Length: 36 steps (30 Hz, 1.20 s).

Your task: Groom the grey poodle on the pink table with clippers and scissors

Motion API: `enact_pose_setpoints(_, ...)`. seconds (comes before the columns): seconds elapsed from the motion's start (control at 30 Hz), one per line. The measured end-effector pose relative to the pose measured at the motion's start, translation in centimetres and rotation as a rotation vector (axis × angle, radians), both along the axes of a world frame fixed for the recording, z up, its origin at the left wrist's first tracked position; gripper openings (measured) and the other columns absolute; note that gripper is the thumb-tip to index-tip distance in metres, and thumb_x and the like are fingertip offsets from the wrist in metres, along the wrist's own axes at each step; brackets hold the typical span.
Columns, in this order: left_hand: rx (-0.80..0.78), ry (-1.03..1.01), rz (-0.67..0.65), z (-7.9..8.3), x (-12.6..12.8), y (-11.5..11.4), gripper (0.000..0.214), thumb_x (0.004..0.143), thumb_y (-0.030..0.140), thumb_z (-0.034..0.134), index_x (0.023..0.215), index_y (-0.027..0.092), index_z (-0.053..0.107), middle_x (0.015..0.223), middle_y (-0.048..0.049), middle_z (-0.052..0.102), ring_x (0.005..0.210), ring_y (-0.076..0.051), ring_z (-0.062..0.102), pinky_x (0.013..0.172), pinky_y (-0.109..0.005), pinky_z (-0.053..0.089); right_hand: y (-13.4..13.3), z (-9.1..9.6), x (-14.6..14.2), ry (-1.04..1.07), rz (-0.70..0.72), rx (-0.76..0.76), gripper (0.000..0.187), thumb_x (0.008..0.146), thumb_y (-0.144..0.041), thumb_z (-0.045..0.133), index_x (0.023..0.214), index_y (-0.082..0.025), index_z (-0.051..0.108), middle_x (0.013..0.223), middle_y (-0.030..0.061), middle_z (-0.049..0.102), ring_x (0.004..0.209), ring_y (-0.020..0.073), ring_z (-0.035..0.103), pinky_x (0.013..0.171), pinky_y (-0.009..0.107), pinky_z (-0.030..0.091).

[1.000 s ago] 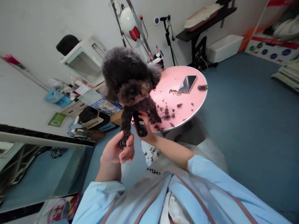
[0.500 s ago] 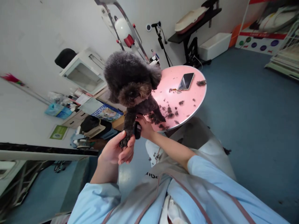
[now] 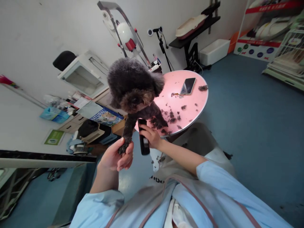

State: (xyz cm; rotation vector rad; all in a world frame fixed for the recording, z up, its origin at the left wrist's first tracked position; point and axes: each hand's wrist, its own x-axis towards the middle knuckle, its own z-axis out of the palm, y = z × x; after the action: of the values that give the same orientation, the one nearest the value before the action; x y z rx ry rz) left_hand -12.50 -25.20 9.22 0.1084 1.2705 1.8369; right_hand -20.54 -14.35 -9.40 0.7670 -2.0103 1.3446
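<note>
A dark grey curly-coated dog (image 3: 133,84) is on a round pink table (image 3: 194,110), facing me with its head lowered. My left hand (image 3: 118,155) is closed around the paw of the dog's outstretched front leg (image 3: 128,128). In my right hand (image 3: 150,136) is a black hair clipper (image 3: 143,139), gripped along its body beside that leg and apart from it. The dog's other front paw rests on the table among dark tufts of cut hair (image 3: 172,117).
A phone (image 3: 188,86) lies on the pink table. Behind the dog stand a white and red dryer on a stand (image 3: 125,36) and a white glass-fronted cabinet (image 3: 82,76). A wire cage (image 3: 288,60) is at far right, and a white tub (image 3: 215,52) sits by the wall.
My right hand has drawn the clipper away from the dog's leg, and the clipper is now upright and more visible. My left hand still holds the paw. The view has shifted slightly.
</note>
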Motion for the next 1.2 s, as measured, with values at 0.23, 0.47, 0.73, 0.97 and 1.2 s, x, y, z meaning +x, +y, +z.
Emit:
enact_pose_setpoints(0.23, 0.004, 0.028, 0.054, -0.8, 0.1, -0.1, 0.038, 0.097, 0.04, 0.04, 0.076, 0.013, 0.056, 0.038, 0.0079, 0.03, 0.029, -0.006, 0.027, 0.045, -0.019, 0.047, 1.6, -0.8, -1.8, -0.011, -0.048, 0.179, 0.033, 0.087, -0.02, 0.056, 0.119, -0.019, 0.063, 0.143, 0.0151, 0.052, 0.109, 0.0215, 0.067, 0.08, 0.03, 0.059)
enact_pose_setpoints(0.47, 0.055, 0.078, 0.105, -1.5, 0.4, 0.0, 0.038, 0.098, 0.038, 0.038, 0.074, 0.013, 0.055, 0.037, 0.0092, 0.025, 0.028, -0.005, 0.021, 0.046, -0.019, 0.046, 5.6, -2.3, -2.7, 0.221, 0.018, 0.213, 0.026, 0.092, -0.023, 0.052, 0.114, -0.024, 0.066, 0.132, 0.0069, 0.064, 0.101, 0.0169, 0.069, 0.083, 0.028, 0.056)
enact_pose_setpoints(0.73, 0.077, 0.142, 0.167, -2.0, 0.8, 0.2, 0.037, 0.098, 0.036, 0.036, 0.071, 0.015, 0.051, 0.034, 0.0101, 0.019, 0.026, -0.005, 0.016, 0.044, -0.018, 0.044, 10.1, -1.9, -2.6, 0.215, 0.124, 0.176, 0.026, 0.091, -0.024, 0.052, 0.112, -0.024, 0.067, 0.133, 0.0066, 0.063, 0.106, 0.0169, 0.068, 0.08, 0.027, 0.055)
enact_pose_setpoints(0.97, 0.084, 0.163, 0.161, -1.4, 0.6, -0.3, 0.038, 0.098, 0.036, 0.036, 0.067, 0.016, 0.048, 0.032, 0.0102, 0.018, 0.022, -0.003, 0.015, 0.042, -0.015, 0.039, 13.0, -0.7, -2.3, 0.056, 0.225, 0.029, 0.034, 0.084, -0.027, 0.063, 0.117, -0.021, 0.059, 0.127, 0.008, 0.067, 0.11, 0.0184, 0.068, 0.088, 0.029, 0.056)
enact_pose_setpoints(1.2, 0.065, 0.19, 0.147, -1.4, 0.5, -0.3, 0.038, 0.097, 0.038, 0.038, 0.068, 0.017, 0.049, 0.032, 0.0099, 0.019, 0.022, -0.004, 0.016, 0.042, -0.017, 0.04, 16.2, 0.1, -4.7, 0.043, 0.27, -0.02, 0.032, 0.081, -0.026, 0.065, 0.112, -0.02, 0.058, 0.126, 0.0096, 0.067, 0.112, 0.019, 0.067, 0.094, 0.032, 0.054)
